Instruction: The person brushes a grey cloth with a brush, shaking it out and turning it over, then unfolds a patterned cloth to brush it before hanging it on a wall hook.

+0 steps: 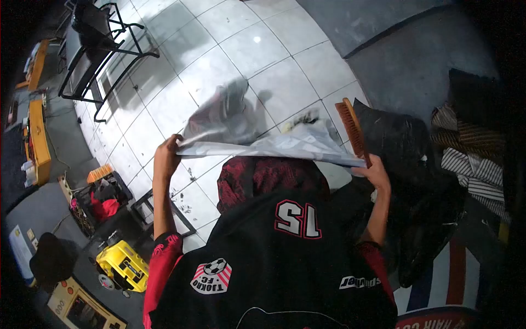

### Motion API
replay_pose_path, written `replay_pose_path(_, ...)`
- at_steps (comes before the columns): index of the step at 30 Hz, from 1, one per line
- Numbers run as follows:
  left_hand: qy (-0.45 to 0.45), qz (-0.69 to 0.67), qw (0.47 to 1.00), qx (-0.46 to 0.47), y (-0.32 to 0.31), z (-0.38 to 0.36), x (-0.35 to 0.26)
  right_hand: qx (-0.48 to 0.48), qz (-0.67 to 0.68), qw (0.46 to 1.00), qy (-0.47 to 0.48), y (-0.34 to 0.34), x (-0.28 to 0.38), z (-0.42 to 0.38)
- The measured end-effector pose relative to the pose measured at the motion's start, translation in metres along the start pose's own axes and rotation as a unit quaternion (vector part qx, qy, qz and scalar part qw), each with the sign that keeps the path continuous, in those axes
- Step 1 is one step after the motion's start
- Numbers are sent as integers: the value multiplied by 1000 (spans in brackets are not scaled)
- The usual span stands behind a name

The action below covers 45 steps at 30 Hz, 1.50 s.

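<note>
A thin whitish cloth [241,126] is stretched between my two hands above my knees, its far part hanging loose over the tiles. My left hand [169,154] is closed on the cloth's left corner. At the other end my right hand [375,172] pinches the cloth's right corner and also holds the handle end of a wooden brush [352,129], whose bristles face left. Dark red and black patterned fabric [263,175] covers my knees beneath the cloth.
A black metal-framed chair [98,49] stands at the upper left. At lower left are a yellow machine [125,265] and a dark crate [104,200] with red items. Striped cloths [474,172] and black material [397,137] lie at right. Dark hair clippings dot the tiled floor [296,60].
</note>
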<state>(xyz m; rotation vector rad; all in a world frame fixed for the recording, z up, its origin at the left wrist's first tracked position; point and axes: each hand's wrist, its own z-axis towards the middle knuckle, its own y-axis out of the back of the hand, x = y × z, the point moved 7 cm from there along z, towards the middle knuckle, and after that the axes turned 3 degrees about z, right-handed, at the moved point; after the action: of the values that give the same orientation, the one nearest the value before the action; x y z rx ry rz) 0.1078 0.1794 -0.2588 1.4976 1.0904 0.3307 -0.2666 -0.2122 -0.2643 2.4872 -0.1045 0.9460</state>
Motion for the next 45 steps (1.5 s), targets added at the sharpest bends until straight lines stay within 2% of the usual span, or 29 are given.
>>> replay_pose_path(3, 7, -36, 992, -121, 39, 1, -21, -165, -58, 973, 150, 28, -9, 10)
replay_pose_path(4, -27, -23, 982, -188, 49, 2, -27, -196, -33, 972, 121, 33, 0, 8)
replay_pose_path(5, -28, -48, 977, -207, 58, 4, -32, -232, -12, 966, 115, 39, 6, 9)
replay_pose_path(7, -29, -28, 978, -205, 64, 14, -32, -301, 28, 948, 102, 49, 15, 12)
replay_pose_path(8, -35, -116, 971, -204, 55, 22, -20, -331, 34, 934, 129, 50, 26, 12)
replay_pose_path(11, -139, -115, 977, -117, 23, 42, -16, -307, 48, 947, 86, 45, 10, 35)
replay_pose_path(12, -49, -278, 959, 12, -6, 46, -4, -211, 41, 976, 24, 38, 6, 41)
replay_pose_path(13, 9, -271, 958, 95, -24, 42, 4, -157, 38, 987, 3, 29, 4, 42)
replay_pose_path(14, 27, -141, 969, 202, -44, 34, 4, -100, 35, 994, -19, 16, 1, 41)
replay_pose_path(16, 95, -9, 946, 311, -72, 11, 4, 8, 69, 997, -37, -10, 1, 36)
replay_pose_path(18, 15, -143, 948, 283, -96, -2, 2, 107, 143, 983, -32, -39, 5, 28)
replay_pose_path(19, -6, -215, 941, 263, -100, -8, -7, 92, 179, 979, -31, -44, 9, 27)
replay_pose_path(21, -15, -282, 941, 184, -57, -7, -70, 60, 247, 967, -26, -54, 25, 25)
replay_pose_path(22, -32, -292, 942, 163, -53, -3, -84, -11, 270, 962, 43, -54, 47, 25)
replay_pose_path(23, -74, -337, 934, 92, -35, 1, -115, -39, 289, 955, 53, -55, 54, 30)
replay_pose_path(25, -67, -422, 896, 123, -32, 10, -139, -96, 329, 937, 75, -54, 67, 43)
replay_pose_path(27, -35, -511, 850, 127, -20, 13, -179, -143, 297, 940, 89, -55, 99, 40)
replay_pose_path(29, -17, -549, 803, 231, -41, 12, -203, -134, 339, 923, 123, -67, 130, 33)
replay_pose_path(31, -7, -521, 818, 245, -50, 10, -223, -157, 290, 925, 190, -77, 160, 20)
replay_pose_path(32, 39, -505, 809, 298, -42, 5, -232, -129, 276, 929, 208, -86, 169, 16)
replay_pose_path(33, 98, -556, 773, 288, -45, 8, -233, -101, 263, 933, 223, -94, 175, 12)
replay_pose_path(35, 219, -645, 683, 263, -53, 7, -234, -93, 122, 953, 263, -104, 190, -5)
replay_pose_path(36, 201, -611, 717, 270, -64, 11, -225, -124, 110, 931, 326, -110, 192, -5)
replay_pose_path(37, 188, -675, 674, 233, -57, 14, -230, -170, 127, 898, 386, -105, 203, -17)
replay_pose_path(39, 140, -667, 700, 214, -62, 23, -219, -71, 158, 941, 289, -115, 193, -15)
replay_pose_path(40, 137, -665, 702, 216, -60, 25, -222, -62, 124, 959, 248, -113, 192, -18)
replay_pose_path(45, 81, -689, 694, 194, -56, 37, -239, -153, 157, 922, 319, -109, 180, -13)
